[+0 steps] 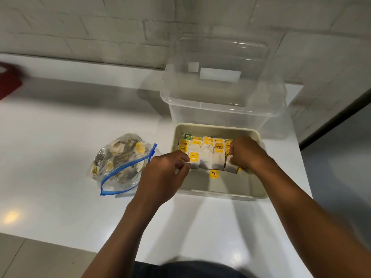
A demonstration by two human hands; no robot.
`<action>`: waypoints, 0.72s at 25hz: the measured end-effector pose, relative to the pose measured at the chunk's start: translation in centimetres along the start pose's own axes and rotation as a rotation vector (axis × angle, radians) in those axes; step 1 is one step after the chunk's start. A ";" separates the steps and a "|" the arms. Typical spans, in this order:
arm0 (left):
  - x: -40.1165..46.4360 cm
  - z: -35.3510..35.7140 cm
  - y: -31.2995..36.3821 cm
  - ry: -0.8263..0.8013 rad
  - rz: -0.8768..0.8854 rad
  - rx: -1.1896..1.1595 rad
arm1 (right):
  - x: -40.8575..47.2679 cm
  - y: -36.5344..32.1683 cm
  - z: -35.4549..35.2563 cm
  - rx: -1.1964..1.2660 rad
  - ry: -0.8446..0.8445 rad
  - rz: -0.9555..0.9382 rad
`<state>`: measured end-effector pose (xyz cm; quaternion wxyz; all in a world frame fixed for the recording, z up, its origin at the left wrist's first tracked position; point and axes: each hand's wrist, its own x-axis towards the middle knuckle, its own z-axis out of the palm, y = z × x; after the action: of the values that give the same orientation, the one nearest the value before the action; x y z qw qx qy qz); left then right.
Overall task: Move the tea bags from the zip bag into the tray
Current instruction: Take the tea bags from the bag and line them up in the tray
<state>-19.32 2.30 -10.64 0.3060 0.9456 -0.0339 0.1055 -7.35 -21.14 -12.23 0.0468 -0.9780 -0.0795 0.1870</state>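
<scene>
- A big clear box (222,109) with a clear lid stood just past both hands, touching the far edge of the tray (259,194).
- A red thing (9,81) lay far off to the left of the left hand (162,175), blurry and cut by the picture's edge.
- The white table (60,137) had lots of bare room near the arms, and its right edge ran close to the right hand (248,154).
- The zip bag (120,163) lay just left of the left hand, with its blue zip strip bent open and many tea bags still inside.
- The tea bags (206,157) in the tray stood in tight rows between the two hands, filling the far half.
- One yellow tag (214,174) lay on the tray floor just in front of the rows.
- The left hand's fingers were curled and pinched the left end of the front row.
- The right hand's fingers were curled onto the right end of the same row.
</scene>
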 end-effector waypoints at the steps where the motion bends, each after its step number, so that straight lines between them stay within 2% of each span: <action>1: 0.0 0.0 0.0 0.001 0.007 0.002 | 0.2 0.1 0.2 -0.002 0.002 -0.004; 15: -0.8 -0.3 0.3 -0.031 -0.014 -0.006 | -0.8 -0.4 -0.5 0.098 0.205 0.055; 18: -1.0 -0.5 0.3 -0.022 -0.025 -0.020 | -2.6 -0.5 -0.6 0.091 0.143 0.025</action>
<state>-20.46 2.33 -10.31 0.3162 0.9439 -0.0265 0.0911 -9.63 -21.17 -10.69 0.0942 -0.9867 -0.0550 0.1209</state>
